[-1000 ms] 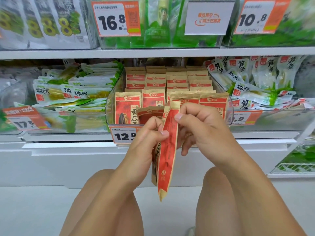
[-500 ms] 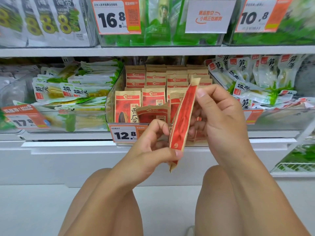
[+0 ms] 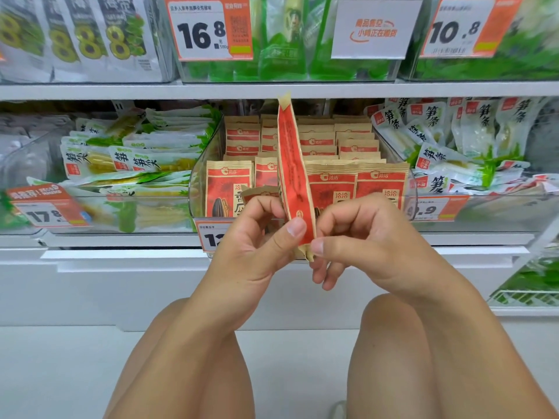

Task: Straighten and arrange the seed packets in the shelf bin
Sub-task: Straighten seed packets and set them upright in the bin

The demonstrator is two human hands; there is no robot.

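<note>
Both hands pinch one seed packet edge-on in front of the shelf bin.

Left: blurred green-and-white packs (image 3: 136, 158), price tag (image 3: 45, 207) half readable. Left hand (image 3: 257, 246) thumb pinches the packet (image 3: 295, 176) at its lower end; the packet stands upright, hiding part of the bin's (image 3: 199, 182) front row (image 3: 357, 189). Right hand (image 3: 363, 240) pinches the bottom corner. The bin's own price label (image 3: 211, 234) is mostly covered.
</note>
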